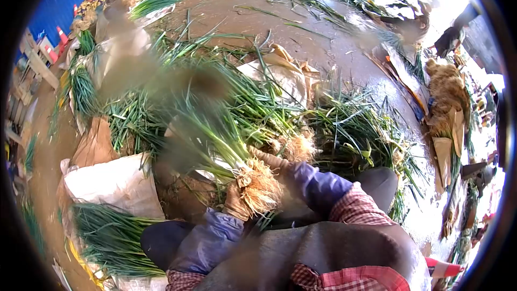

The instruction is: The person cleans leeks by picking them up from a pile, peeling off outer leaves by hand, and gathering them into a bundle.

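Observation:
A bunch of green onions [229, 148] is held in front of my lap, its tangled pale roots [261, 186] toward me and its leaves pointing away to the upper left. My left hand [235, 202], in a tan glove, is wrapped round the near side of the bunch beside the roots. My gloved right hand [268, 160] grips it from the right, just above the roots; part of its fingers is hidden by the stalks. Just beyond lies a heap of loose green onions [258, 113], with another root clump [295, 145] close to my right hand.
Sorted green onions [110, 237] lie at my left knee near a white sack [116, 183]. More green onions [355, 129] are piled at my right. A person in a pink hat [91, 5] is at the far left, near traffic cones [62, 36]. Dirt blurs the lens.

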Tool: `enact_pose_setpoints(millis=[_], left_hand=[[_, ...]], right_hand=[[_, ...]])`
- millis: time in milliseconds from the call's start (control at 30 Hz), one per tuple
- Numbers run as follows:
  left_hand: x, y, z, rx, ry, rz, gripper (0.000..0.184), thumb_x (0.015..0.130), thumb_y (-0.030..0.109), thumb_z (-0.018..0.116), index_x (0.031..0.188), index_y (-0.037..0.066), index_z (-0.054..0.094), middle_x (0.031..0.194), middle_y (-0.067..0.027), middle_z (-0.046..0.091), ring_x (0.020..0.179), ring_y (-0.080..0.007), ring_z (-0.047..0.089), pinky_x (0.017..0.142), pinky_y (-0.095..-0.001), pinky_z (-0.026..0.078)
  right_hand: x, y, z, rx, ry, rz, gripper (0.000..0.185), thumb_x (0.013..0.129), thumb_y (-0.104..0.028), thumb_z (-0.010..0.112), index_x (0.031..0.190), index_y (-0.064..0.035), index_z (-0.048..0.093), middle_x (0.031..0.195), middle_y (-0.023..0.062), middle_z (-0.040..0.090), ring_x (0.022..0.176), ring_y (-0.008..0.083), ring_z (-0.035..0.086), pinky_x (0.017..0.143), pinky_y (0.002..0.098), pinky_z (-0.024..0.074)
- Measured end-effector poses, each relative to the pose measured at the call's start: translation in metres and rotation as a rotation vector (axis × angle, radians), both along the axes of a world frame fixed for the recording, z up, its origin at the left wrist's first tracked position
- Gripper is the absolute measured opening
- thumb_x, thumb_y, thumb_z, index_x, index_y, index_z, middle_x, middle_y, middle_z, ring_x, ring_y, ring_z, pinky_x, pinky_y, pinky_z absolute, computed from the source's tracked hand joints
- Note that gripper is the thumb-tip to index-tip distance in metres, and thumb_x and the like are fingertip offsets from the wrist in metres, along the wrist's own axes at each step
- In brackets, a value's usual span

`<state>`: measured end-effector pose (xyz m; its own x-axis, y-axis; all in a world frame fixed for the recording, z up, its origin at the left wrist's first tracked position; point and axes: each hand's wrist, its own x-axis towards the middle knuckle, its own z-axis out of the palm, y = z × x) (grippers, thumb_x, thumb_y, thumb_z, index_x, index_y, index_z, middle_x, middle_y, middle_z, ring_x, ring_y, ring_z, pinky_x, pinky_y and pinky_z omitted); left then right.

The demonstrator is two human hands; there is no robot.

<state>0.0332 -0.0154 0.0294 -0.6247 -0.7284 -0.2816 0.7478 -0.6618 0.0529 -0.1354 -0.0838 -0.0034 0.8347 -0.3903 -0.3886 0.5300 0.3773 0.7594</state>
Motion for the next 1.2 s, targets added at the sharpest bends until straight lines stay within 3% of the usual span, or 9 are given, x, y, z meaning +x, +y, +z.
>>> enact_pose_setpoints(millis=[67,167,300,467,567,867,933,1000,1200], left_hand=[[0.001,0.0,0.001,-0.018,-0.062,-0.016,0.043,0.077,0.01,0.059,0.119,0.001,0.052,0.114,-0.018,0.058,0.102,-0.0342,0.058,0.091,-0.0496,0.049],[0.004,0.001,0.022,-0.071,0.007,0.003,0.043,0.076,0.013,0.06,0.116,0.0,0.052,0.11,-0.0182,0.059,0.098,-0.0344,0.059,0.089,-0.0518,0.049],[0.01,0.008,0.031,-0.012,-0.099,0.003,0.04,0.076,0.01,0.057,0.114,0.0,0.053,0.102,-0.0177,0.061,0.093,-0.0327,0.061,0.084,-0.0463,0.054],[0.005,0.005,0.015,0.035,-0.101,0.025,0.041,0.079,0.021,0.057,0.113,-0.001,0.054,0.103,-0.0183,0.061,0.091,-0.0325,0.063,0.082,-0.0459,0.054],[0.003,0.006,-0.026,0.067,-0.207,0.071,0.041,0.083,0.031,0.056,0.109,0.0,0.055,0.103,-0.0183,0.061,0.09,-0.0319,0.063,0.079,-0.0454,0.056],[0.005,0.0,-0.066,0.009,-0.248,0.041,0.036,0.088,0.027,0.049,0.11,-0.001,0.057,0.103,-0.0182,0.063,0.088,-0.0291,0.065,0.075,-0.0408,0.057],[-0.003,0.002,-0.032,0.138,-0.246,-0.004,0.033,0.09,0.027,0.05,0.107,0.001,0.058,0.096,-0.0148,0.065,0.079,-0.0234,0.066,0.064,-0.0324,0.058],[0.001,0.001,-0.06,0.064,-0.265,-0.043,0.039,0.081,0.015,0.057,0.115,-0.004,0.053,0.101,-0.0163,0.063,0.089,-0.0289,0.064,0.08,-0.0425,0.055],[0.002,0.002,-0.044,0.059,-0.277,-0.119,0.025,0.077,0.01,0.058,0.099,-0.002,0.058,0.089,-0.0128,0.064,0.078,-0.026,0.064,0.074,-0.038,0.057]], right_hand=[[-0.011,-0.028,-0.129,-1.182,0.882,0.323,0.048,0.087,-0.034,0.064,0.125,-0.0065,0.055,0.111,0.0072,0.063,0.1,0.0176,0.059,0.089,0.0316,0.0481],[-0.001,-0.029,-0.046,-2.376,2.0,0.484,0.032,0.087,-0.016,0.06,0.117,-0.006,0.059,0.103,0.0095,0.066,0.091,0.0151,0.062,0.083,0.0323,0.049],[0.025,0.009,0.065,-1.39,2.049,0.36,0.027,0.081,-0.023,0.066,0.092,0.0022,0.066,0.077,0.0136,0.066,0.069,0.0218,0.061,0.066,0.0341,0.0479],[0.005,-0.008,0.042,-1.273,1.818,0.217,0.042,0.093,-0.036,0.053,0.11,0.0016,0.056,0.087,0.0084,0.065,0.074,0.0154,0.062,0.058,0.0215,0.0497],[0.001,-0.007,0.056,-1.059,1.639,0.179,0.021,0.09,-0.024,0.061,0.091,-0.0031,0.062,0.063,0.0035,0.061,0.044,0.0127,0.053,0.043,0.0238,0.0456],[-0.027,0.014,0.043,-1.116,1.182,0.086,0.01,0.085,-0.011,0.061,0.09,-0.0021,0.06,0.073,0.0048,0.057,0.06,0.0173,0.052,0.054,0.0305,0.0443],[-0.023,0.013,0.045,-1.116,1.42,0.254,0.012,0.084,-0.012,0.064,0.085,0.0001,0.062,0.068,0.0048,0.06,0.053,0.0119,0.053,0.05,0.0254,0.0462],[-0.017,0.008,0.059,-1.238,1.743,0.485,0.015,0.083,-0.014,0.066,0.085,0.0005,0.065,0.066,0.0046,0.062,0.047,0.0087,0.052,0.044,0.0215,0.0445],[-0.006,0.014,0.069,-1.278,1.719,0.696,0.019,0.084,-0.022,0.068,0.083,-0.0024,0.066,0.064,0.0012,0.06,0.049,0.0058,0.049,0.044,0.0202,0.0379]])
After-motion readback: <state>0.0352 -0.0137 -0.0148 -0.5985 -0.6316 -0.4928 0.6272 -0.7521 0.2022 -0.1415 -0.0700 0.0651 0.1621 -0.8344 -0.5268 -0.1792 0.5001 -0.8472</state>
